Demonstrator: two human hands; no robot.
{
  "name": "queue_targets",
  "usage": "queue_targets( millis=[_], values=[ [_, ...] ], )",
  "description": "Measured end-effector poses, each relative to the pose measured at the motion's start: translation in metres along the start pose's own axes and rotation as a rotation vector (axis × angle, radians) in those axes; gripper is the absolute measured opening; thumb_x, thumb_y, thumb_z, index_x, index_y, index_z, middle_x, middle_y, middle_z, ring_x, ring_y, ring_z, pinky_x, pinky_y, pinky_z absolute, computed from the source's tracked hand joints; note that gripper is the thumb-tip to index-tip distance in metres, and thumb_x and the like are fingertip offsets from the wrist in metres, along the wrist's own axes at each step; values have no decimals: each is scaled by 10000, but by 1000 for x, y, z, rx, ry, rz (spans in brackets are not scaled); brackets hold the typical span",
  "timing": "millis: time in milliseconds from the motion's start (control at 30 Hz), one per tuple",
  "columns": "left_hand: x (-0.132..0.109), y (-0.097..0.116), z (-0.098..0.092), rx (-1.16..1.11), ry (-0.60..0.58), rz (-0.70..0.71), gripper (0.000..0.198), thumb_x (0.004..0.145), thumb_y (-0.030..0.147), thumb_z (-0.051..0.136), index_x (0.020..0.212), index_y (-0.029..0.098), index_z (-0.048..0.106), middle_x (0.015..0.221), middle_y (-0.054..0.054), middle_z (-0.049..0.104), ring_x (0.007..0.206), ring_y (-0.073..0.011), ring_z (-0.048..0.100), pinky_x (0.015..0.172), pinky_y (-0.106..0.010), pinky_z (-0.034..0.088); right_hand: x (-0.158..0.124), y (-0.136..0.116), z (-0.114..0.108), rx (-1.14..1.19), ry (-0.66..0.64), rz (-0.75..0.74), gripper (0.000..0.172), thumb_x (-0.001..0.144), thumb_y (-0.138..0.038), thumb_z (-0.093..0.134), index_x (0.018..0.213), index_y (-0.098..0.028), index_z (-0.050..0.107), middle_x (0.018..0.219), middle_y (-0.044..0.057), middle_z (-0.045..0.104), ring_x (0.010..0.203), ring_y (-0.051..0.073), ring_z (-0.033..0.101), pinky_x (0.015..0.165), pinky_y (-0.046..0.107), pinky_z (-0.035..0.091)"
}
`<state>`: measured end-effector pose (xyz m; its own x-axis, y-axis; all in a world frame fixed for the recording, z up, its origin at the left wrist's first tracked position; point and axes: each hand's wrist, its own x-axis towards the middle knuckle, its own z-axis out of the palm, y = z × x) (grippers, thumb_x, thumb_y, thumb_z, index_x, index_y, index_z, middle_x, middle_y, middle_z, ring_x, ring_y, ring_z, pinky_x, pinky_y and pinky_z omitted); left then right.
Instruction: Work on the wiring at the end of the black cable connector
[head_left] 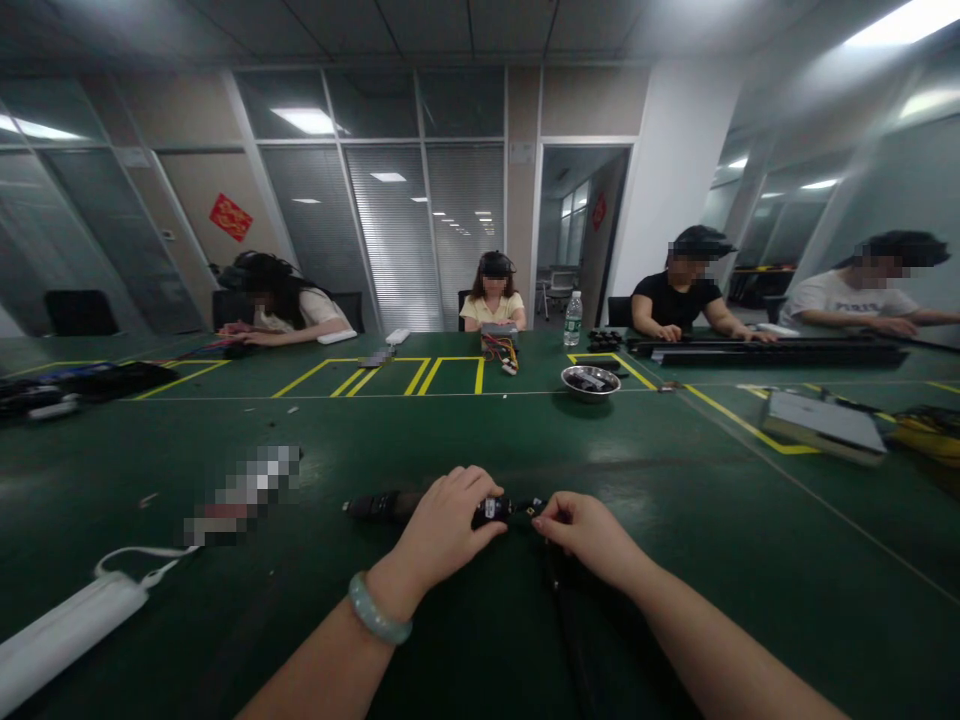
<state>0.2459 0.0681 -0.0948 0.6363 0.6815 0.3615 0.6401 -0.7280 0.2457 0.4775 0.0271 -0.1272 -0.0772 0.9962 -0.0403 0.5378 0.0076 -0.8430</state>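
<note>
Clasping a long black cylindrical device [390,505] from above, the left hand [446,515] has fingers and thumb on opposite sides of it; the right hand [592,535] pinches, thumb against forefinger, at the far end of a slim dark connector piece [525,508] just beyond the device's right end; the device lies flat on the broad green bench [315,620], between the forearms; the work looks partway along: device and connector piece appear lined up, but whether they are fully joined cannot be told, and some handling at that end is probably left; the left palm hides the device's middle; the thin black cord [568,620] below the right fingertips blends into shadow; the white oblong plastic block [75,640] is cut off by the left edge; the pixelated object [244,495] near it is beyond recognition.
</note>
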Motion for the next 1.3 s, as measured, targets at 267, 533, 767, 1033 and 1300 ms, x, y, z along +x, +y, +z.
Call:
queue_targets(
  millis=[267,533,767,1033,1300],
  values=[
    [-2,14,14,-48,-53,-1,244,822,215,631,1046,246,540,1053,-8,579,955,-202,545,865,-359,424,-4,-7,7,-123,40,-116,143,838,-303,594,765,-186,634,686,-20,632,603,112,537,529,194,342],
    [-4,24,9,6,-91,10,173,799,159,547,958,226,533,963,-11,563,881,-193,538,763,-326,410,-10,-11,13,-203,9,-172,67,807,-217,592,744,-194,583,672,-35,605,604,106,531,543,191,334],
    [-6,27,9,-11,-79,5,151,805,165,555,938,232,532,951,0,554,873,-185,543,767,-319,411,-15,-19,14,-373,20,-222,70,786,-187,592,722,-204,568,673,-33,593,608,111,508,548,208,298],
    [-4,24,16,-55,-74,59,124,830,143,562,920,228,565,957,8,598,905,-185,556,817,-333,419,-11,-16,13,-379,33,-221,45,783,-179,589,750,-209,596,685,-29,602,638,121,512,569,210,305],
    [-4,20,20,-95,-52,70,89,848,194,582,928,226,603,989,-8,626,923,-198,572,828,-354,434,-14,-23,6,-483,8,-210,39,787,-193,614,753,-211,622,710,-20,620,648,126,525,576,222,298]
  ],
)
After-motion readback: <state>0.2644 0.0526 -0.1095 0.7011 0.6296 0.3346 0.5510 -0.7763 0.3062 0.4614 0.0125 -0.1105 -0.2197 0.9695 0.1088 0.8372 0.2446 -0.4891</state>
